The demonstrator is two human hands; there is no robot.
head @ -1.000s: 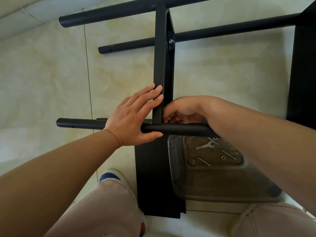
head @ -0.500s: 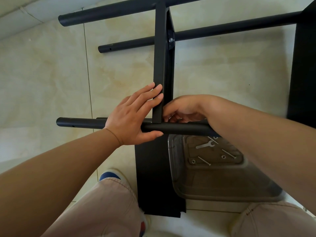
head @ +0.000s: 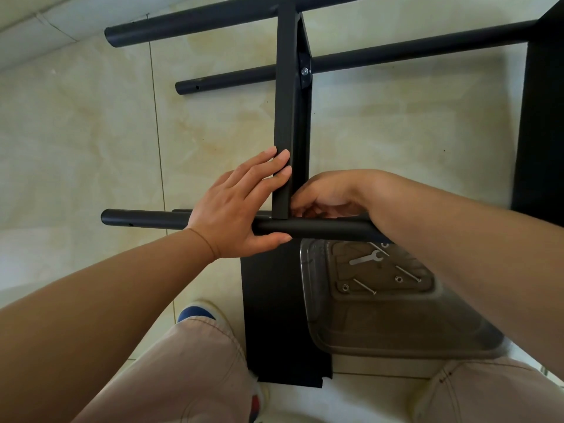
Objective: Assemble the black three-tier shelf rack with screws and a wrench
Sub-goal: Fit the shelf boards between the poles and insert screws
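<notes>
The black rack lies partly built on the tiled floor. A black shelf panel (head: 287,117) stands on edge across a near black tube (head: 146,219). My left hand (head: 238,209) presses flat against the panel's left face, thumb under the tube. My right hand (head: 329,195) is curled at the joint on the panel's right side, fingertips pinching something small that is hidden. A silver bolt (head: 304,71) sits in the panel's far bracket on a second tube (head: 396,54). A wrench (head: 364,258) and screws (head: 364,286) lie in a clear tray (head: 396,337).
A third tube (head: 189,24) runs across the back. Another black shelf panel (head: 540,117) stands at the right edge, and a flat black panel (head: 274,315) lies under the joint. My knees and a blue-toed shoe (head: 195,311) are at the bottom.
</notes>
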